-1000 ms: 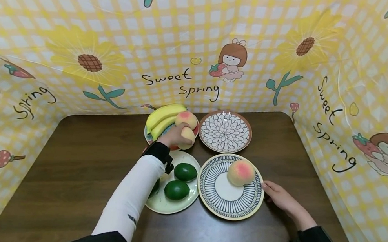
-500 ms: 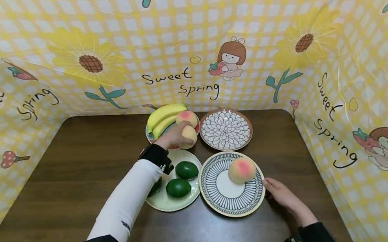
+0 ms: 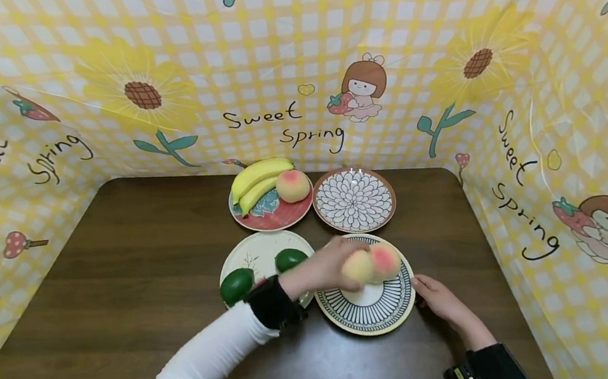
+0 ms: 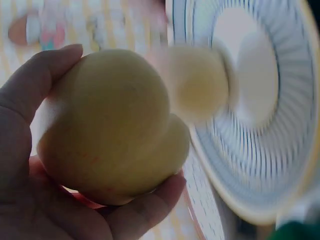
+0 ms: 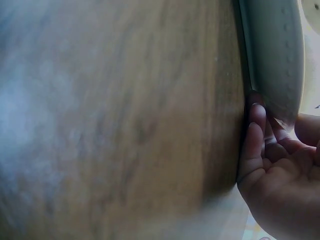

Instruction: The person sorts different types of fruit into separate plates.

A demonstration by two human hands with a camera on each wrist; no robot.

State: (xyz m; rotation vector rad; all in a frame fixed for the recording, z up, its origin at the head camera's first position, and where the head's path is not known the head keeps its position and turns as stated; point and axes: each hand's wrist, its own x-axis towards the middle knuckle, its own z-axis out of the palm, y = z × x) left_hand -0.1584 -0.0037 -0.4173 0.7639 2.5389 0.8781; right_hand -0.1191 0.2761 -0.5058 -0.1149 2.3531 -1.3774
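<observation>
The left hand carries a peach over the striped plate at lower centre, fingers curled round it; a second peach already sits there. Next comes lowering it beside that one. The right hand steadies the plate's rim with its fingertips.

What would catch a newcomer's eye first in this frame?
The left hand grips a peach above the striped plate, right beside a second peach lying on it. The right hand touches that plate's right rim. Behind, a red plate carries bananas and a third peach.
</observation>
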